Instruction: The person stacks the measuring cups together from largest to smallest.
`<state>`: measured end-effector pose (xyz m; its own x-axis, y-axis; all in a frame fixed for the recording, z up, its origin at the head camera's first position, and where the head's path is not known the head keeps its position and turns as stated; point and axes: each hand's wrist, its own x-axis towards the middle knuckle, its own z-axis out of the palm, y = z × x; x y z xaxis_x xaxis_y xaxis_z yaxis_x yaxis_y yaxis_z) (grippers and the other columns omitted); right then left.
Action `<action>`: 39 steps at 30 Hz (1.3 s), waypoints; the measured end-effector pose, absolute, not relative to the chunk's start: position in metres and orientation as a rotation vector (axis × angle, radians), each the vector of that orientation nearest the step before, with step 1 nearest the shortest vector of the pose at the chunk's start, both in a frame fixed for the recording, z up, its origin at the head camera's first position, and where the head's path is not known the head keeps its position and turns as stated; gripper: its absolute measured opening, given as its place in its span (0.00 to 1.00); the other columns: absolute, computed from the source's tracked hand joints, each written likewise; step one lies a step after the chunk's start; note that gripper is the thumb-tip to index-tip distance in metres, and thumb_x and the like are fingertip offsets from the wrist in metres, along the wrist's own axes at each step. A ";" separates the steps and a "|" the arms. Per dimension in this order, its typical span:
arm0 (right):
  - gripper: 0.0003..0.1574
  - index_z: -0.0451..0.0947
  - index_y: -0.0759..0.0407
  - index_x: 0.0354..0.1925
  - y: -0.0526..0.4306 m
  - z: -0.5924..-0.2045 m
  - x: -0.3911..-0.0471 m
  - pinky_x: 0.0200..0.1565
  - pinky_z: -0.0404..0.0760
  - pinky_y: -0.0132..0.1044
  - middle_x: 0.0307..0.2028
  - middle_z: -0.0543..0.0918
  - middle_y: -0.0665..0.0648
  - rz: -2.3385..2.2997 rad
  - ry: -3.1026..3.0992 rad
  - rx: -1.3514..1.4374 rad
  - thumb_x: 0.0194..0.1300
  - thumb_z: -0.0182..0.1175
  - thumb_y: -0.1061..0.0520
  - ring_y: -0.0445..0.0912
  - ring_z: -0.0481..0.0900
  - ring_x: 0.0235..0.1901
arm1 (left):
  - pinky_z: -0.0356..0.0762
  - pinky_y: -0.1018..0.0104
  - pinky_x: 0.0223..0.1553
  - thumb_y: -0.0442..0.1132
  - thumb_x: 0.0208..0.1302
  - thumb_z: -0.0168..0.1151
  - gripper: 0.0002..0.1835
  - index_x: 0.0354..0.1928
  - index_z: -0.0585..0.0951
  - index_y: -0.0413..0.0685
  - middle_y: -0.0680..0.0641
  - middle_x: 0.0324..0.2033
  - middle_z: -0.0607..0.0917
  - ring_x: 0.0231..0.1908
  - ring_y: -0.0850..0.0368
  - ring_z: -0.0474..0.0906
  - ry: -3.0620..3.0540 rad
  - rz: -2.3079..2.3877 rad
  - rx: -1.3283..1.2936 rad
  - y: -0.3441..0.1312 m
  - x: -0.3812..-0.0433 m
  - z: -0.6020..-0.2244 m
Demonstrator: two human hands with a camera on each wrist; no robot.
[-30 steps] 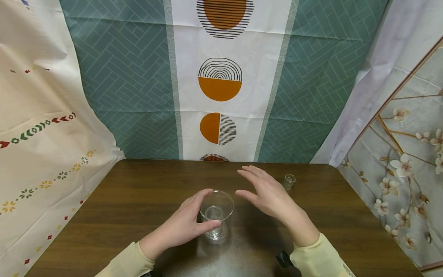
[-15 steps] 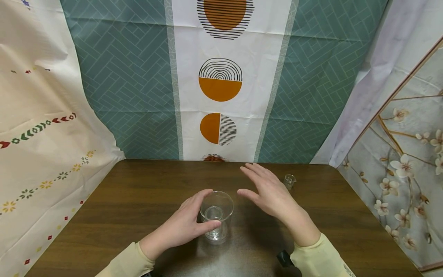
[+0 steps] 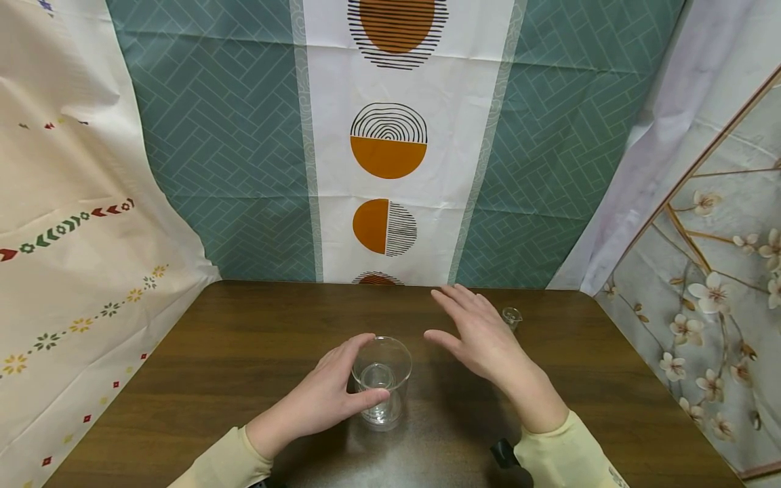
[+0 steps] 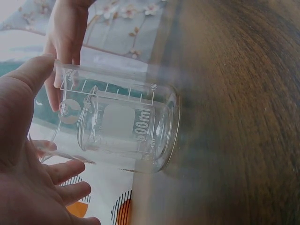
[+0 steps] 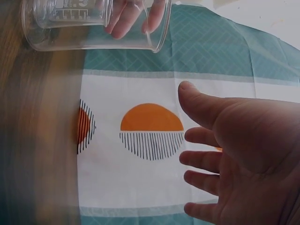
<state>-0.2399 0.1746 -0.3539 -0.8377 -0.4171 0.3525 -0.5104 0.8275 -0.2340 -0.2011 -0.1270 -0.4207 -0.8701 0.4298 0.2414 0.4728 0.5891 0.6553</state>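
Left hand holds the big upright glass; right hand, empty, fingers out, is nearer the tiny glass just right of it.

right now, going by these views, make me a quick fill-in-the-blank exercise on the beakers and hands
1. The smaller beaker stands ____ the large beaker.
2. The hand curved around the large beaker is the person's ____ one.
3. The right hand, raised above the wooden table, holds ____.
4. Counting the far beaker near the table's back edge, the number of beakers in view is ____.

Missing words: inside; left; nothing; three.
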 end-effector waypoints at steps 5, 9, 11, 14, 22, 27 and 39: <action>0.50 0.69 0.58 0.82 0.179 -0.355 -0.241 0.80 0.57 0.67 0.81 0.68 0.65 0.449 -2.762 0.687 0.75 0.73 0.39 0.65 0.60 0.82 | 0.68 0.36 0.73 0.68 0.68 0.75 0.49 0.81 0.67 0.54 0.47 0.76 0.75 0.75 0.42 0.70 -2.749 -1.160 -0.779 -0.127 -0.201 -0.420; 0.50 0.68 0.58 0.83 0.182 -0.354 -0.241 0.80 0.55 0.68 0.81 0.67 0.66 0.445 -2.797 0.659 0.75 0.72 0.38 0.66 0.59 0.82 | 0.68 0.35 0.73 0.67 0.68 0.75 0.49 0.81 0.67 0.54 0.48 0.76 0.75 0.75 0.42 0.70 -2.747 -1.162 -0.780 -0.127 -0.201 -0.419; 0.50 0.67 0.58 0.83 0.184 -0.353 -0.242 0.80 0.54 0.68 0.81 0.67 0.66 0.445 -2.812 0.642 0.75 0.72 0.38 0.66 0.59 0.82 | 0.68 0.35 0.74 0.68 0.68 0.75 0.49 0.81 0.67 0.54 0.48 0.76 0.75 0.75 0.41 0.70 -2.749 -1.168 -0.778 -0.126 -0.200 -0.419; 0.50 0.67 0.58 0.83 0.188 -0.352 -0.242 0.80 0.54 0.69 0.81 0.67 0.67 0.447 -2.829 0.620 0.76 0.71 0.39 0.67 0.59 0.82 | 0.67 0.35 0.74 0.68 0.68 0.75 0.49 0.81 0.67 0.54 0.48 0.76 0.75 0.75 0.41 0.69 -2.753 -1.176 -0.772 -0.126 -0.200 -0.419; 0.50 0.67 0.60 0.83 0.198 -0.349 -0.244 0.79 0.54 0.71 0.81 0.67 0.68 0.446 -2.873 0.569 0.76 0.71 0.39 0.68 0.58 0.82 | 0.67 0.36 0.74 0.68 0.67 0.75 0.50 0.82 0.67 0.55 0.50 0.76 0.74 0.76 0.41 0.68 -2.764 -1.180 -0.756 -0.126 -0.200 -0.420; 0.49 0.68 0.61 0.82 0.206 -0.348 -0.246 0.79 0.55 0.71 0.80 0.68 0.69 0.448 -2.884 0.545 0.77 0.70 0.40 0.69 0.59 0.81 | 0.67 0.35 0.74 0.68 0.68 0.75 0.49 0.82 0.67 0.54 0.50 0.76 0.74 0.76 0.41 0.68 -2.762 -1.182 -0.759 -0.126 -0.200 -0.420; 0.48 0.68 0.63 0.81 0.218 -0.345 -0.250 0.78 0.57 0.69 0.79 0.69 0.71 0.442 -2.895 0.520 0.78 0.68 0.39 0.71 0.61 0.80 | 0.67 0.35 0.73 0.68 0.68 0.75 0.49 0.82 0.66 0.55 0.49 0.75 0.76 0.75 0.40 0.69 -2.767 -1.187 -0.761 -0.126 -0.201 -0.421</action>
<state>-0.2495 0.2176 -0.3448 -0.9255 -0.3130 0.2133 -0.3624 0.8955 -0.2583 -0.2008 -0.1260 -0.4213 -0.8794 0.4226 0.2192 0.4501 0.5880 0.6721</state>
